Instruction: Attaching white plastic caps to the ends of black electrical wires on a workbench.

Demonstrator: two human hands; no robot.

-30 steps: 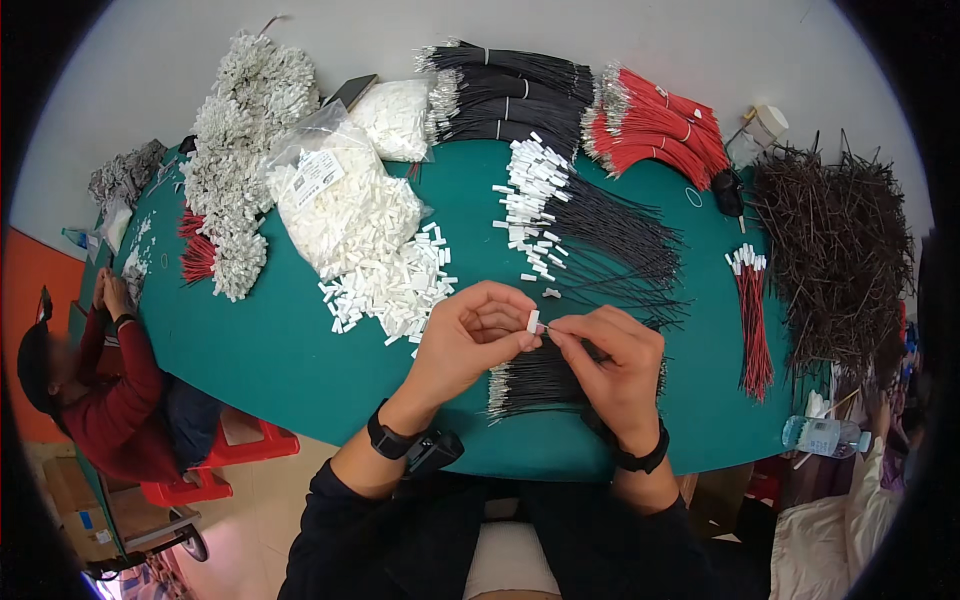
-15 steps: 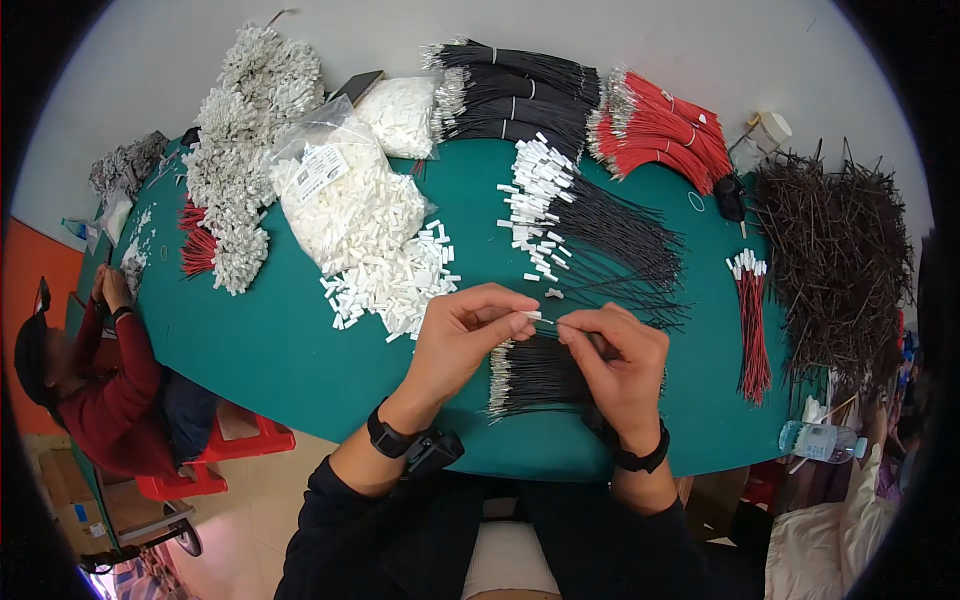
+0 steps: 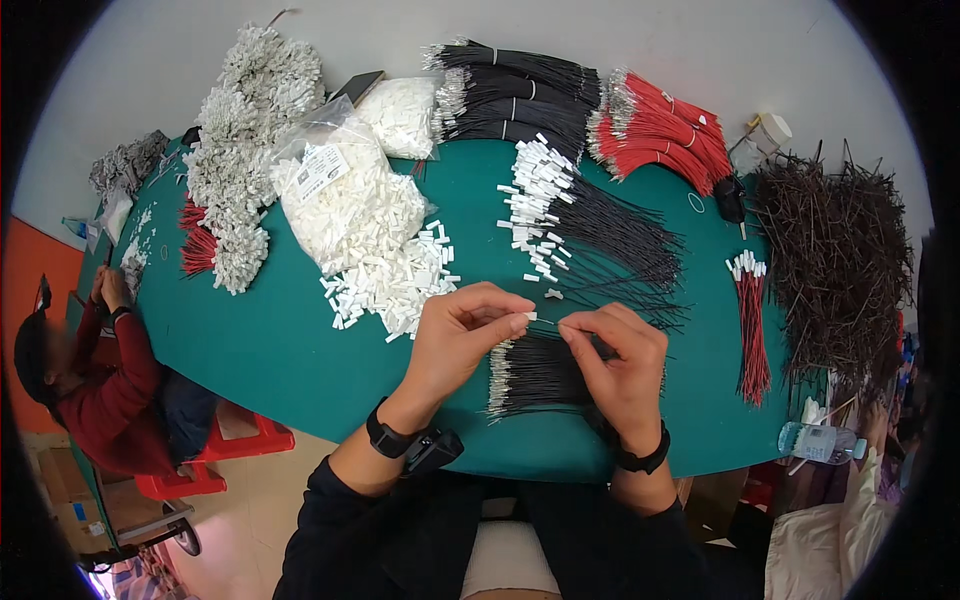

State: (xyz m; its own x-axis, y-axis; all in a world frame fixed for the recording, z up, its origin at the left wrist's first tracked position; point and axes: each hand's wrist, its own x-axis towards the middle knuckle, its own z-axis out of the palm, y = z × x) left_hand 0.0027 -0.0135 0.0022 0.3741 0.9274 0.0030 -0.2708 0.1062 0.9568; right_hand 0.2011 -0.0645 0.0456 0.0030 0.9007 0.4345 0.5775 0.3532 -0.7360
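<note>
Between the thumb and index finger of my left hand [image 3: 462, 335] is a small white plastic connector housing [image 3: 530, 316]. My right hand [image 3: 622, 355] pinches a thin black wire, whose metal-tipped end [image 3: 546, 321] points left at the housing. Whether the tip touches or enters the housing is too small to tell. Under my hands lies a row of black wires [image 3: 540, 378] with metal ends to the left. Farther out, a heap of black wires [image 3: 630, 235] has white housings [image 3: 540, 190] on their left ends.
Loose white housings [image 3: 395, 290] spill from a clear plastic bag [image 3: 335, 190] on the green table [image 3: 330, 400]. Black bundles [image 3: 520, 90] and red bundles [image 3: 665, 125] lie at the back. At right are a dark wire pile [image 3: 835, 260] and a bottle [image 3: 820, 442]. A co-worker [image 3: 110, 390] sits at left.
The housing and my left fingertips have shifted very slightly left. A little more of the wire's end shows between my hands. Both hands keep their pinch.
</note>
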